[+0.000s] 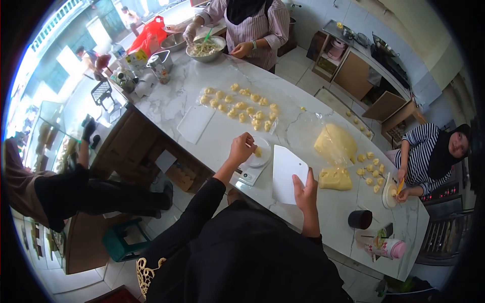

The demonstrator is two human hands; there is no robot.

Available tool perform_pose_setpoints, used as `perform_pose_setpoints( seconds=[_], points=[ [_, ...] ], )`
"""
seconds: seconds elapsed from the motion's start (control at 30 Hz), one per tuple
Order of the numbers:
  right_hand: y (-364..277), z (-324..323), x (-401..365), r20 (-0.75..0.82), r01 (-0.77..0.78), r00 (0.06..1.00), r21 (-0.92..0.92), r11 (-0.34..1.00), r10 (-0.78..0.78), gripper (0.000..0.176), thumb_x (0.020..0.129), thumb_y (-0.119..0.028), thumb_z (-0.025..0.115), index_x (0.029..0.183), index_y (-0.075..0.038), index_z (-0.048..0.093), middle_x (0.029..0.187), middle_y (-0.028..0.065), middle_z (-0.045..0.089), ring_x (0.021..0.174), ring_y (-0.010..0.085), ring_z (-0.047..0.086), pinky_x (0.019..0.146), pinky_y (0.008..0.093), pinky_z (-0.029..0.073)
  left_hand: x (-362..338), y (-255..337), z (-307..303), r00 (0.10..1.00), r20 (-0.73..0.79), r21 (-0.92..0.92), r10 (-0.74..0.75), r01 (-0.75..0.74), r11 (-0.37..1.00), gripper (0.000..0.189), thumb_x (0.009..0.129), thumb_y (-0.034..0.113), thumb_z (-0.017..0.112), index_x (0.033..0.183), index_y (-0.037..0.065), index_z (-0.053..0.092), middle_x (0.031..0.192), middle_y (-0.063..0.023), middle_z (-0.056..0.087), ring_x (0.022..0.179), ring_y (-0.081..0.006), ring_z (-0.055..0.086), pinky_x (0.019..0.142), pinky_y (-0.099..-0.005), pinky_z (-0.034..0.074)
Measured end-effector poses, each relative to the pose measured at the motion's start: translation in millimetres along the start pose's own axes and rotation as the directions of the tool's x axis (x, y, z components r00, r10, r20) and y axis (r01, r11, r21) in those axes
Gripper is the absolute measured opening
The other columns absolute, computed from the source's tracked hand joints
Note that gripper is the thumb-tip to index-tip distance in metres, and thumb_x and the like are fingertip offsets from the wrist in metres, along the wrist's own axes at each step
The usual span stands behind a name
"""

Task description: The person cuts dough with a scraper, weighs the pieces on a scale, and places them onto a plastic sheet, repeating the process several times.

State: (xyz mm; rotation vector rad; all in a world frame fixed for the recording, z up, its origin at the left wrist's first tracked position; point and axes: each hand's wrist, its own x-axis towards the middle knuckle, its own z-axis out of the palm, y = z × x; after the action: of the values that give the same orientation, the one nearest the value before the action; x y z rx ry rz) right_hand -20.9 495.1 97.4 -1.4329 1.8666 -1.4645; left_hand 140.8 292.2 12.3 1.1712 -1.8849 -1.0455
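My left hand [243, 147] is over a white kitchen scale [252, 175], its fingers drawn together; whether anything is between them is hidden. Right beside those fingertips, a small yellow dough piece [258, 152] shows against the round weighing plate. My right hand [305, 192] grips a white dough scraper [286, 171] by its edge, thumb on the near face. To the right of the scraper lies a cut slab of yellow dough [335, 180]. Behind it, a larger dough mass [335, 144] sits partly under clear plastic.
Many dough balls [242, 106] rest on plastic at the far side. A white board [196, 124] lies left. One person mixes at a metal bowl [206, 49]; another works at right near more dough pieces [371, 169]. A dark cup [359, 219] and pink-lidded bottle [386, 248] stand at front right.
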Motion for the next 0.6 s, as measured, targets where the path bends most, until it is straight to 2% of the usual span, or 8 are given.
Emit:
perform_pose_setpoints(
  seconds=[0.1, 0.13, 0.2, 0.23, 0.3, 0.33, 0.4, 0.6],
  points=[
    [5, 30, 21, 0.012, 0.005, 1.000, -0.036, 0.999, -0.005, 0.029, 0.085, -0.016, 0.057, 0.105, 0.002, 0.047, 0.083, 0.0257, 0.062, 0.081, 0.0433, 0.060, 0.065, 0.0439, 0.048, -5, -1, -1, 0.994, -0.077, 0.302, 0.083, -0.057, 0.952, 0.023, 0.065, 0.005, 0.071, 0.083, 0.004, 0.058, 0.070, -0.0087, 0.065, 0.063, -0.0219, 0.064, 0.060, -0.0307, 0.050],
    [6, 40, 26, 0.014, 0.009, 1.000, -0.036, 0.999, -0.008, 0.029, 0.085, -0.016, 0.057, 0.105, 0.002, 0.047, 0.083, 0.0257, 0.062, 0.081, 0.0433, 0.060, 0.065, 0.0439, 0.048, -4, 0, -1, 0.993, -0.081, 0.301, 0.084, -0.056, 0.952, 0.023, 0.065, 0.005, 0.071, 0.083, 0.004, 0.058, 0.070, -0.0087, 0.065, 0.063, -0.0219, 0.064, 0.060, -0.0307, 0.050],
    [6, 60, 33, 0.028, -0.051, 0.998, -0.176, 0.983, 0.057, 0.030, 0.084, -0.016, 0.057, 0.105, 0.002, 0.046, 0.081, 0.0261, 0.062, 0.078, 0.0441, 0.060, 0.064, 0.0471, 0.047, -4, -1, -2, 0.996, -0.035, 0.031, -0.080, 0.081, 0.996, 0.022, 0.066, 0.003, 0.072, 0.084, 0.001, 0.059, 0.072, -0.0098, 0.066, 0.061, -0.0172, 0.064, 0.058, -0.0279, 0.051],
    [5, 70, 36, 0.012, -0.054, 0.998, -0.199, 0.979, 0.058, 0.030, 0.084, -0.015, 0.057, 0.106, 0.001, 0.044, 0.079, 0.0265, 0.061, 0.076, 0.0448, 0.059, 0.063, 0.0501, 0.045, -4, -4, -1, 0.996, -0.039, 0.030, -0.086, 0.087, 0.996, 0.022, 0.066, 0.003, 0.072, 0.084, 0.001, 0.059, 0.072, -0.0098, 0.066, 0.061, -0.0172, 0.064, 0.058, -0.0279, 0.051],
    [1, 84, 40, 0.033, -0.086, 0.995, -0.228, 0.970, 0.096, 0.031, 0.084, -0.015, 0.056, 0.107, 0.000, 0.042, 0.079, 0.0265, 0.062, 0.076, 0.0448, 0.059, 0.063, 0.0507, 0.046, -5, -7, -1, 0.986, -0.057, -0.135, -0.159, 0.151, 0.979, 0.025, 0.068, 0.001, 0.071, 0.089, -0.001, 0.057, 0.072, -0.0114, 0.065, 0.063, -0.0166, 0.065, 0.057, -0.0272, 0.052],
    [-1, 89, 42, 0.044, -0.114, 0.991, -0.258, 0.959, 0.130, 0.032, 0.084, -0.014, 0.055, 0.109, 0.000, 0.040, 0.079, 0.0266, 0.062, 0.075, 0.0449, 0.059, 0.063, 0.0513, 0.046, -6, -7, -2, 0.984, -0.066, -0.134, -0.166, 0.156, 0.979, 0.025, 0.068, 0.001, 0.071, 0.089, -0.001, 0.057, 0.072, -0.0114, 0.065, 0.063, -0.0166, 0.065, 0.057, -0.0272, 0.052],
    [-12, 97, 44, 0.069, -0.136, 0.984, -0.313, 0.940, 0.165, 0.033, 0.085, -0.013, 0.054, 0.111, -0.001, 0.038, 0.079, 0.0267, 0.062, 0.075, 0.0450, 0.059, 0.064, 0.0518, 0.046, -9, -9, -3, 0.962, 0.000, -0.349, -0.274, 0.257, 0.901, 0.028, 0.071, 0.000, 0.071, 0.092, -0.004, 0.054, 0.073, -0.0127, 0.064, 0.065, -0.0166, 0.065, 0.055, -0.0263, 0.053],
    [-17, 113, 48, 0.127, -0.137, 0.969, -0.430, 0.892, 0.211, 0.037, 0.085, -0.011, 0.052, 0.116, -0.002, 0.032, 0.078, 0.0266, 0.062, 0.075, 0.0451, 0.060, 0.066, 0.0527, 0.046, -11, -24, 4, 0.948, -0.014, -0.501, -0.318, 0.268, 0.823, 0.028, 0.074, -0.005, 0.067, 0.098, -0.004, 0.050, 0.075, -0.0124, 0.063, 0.069, -0.0185, 0.065, 0.062, -0.0291, 0.058]
  ],
)
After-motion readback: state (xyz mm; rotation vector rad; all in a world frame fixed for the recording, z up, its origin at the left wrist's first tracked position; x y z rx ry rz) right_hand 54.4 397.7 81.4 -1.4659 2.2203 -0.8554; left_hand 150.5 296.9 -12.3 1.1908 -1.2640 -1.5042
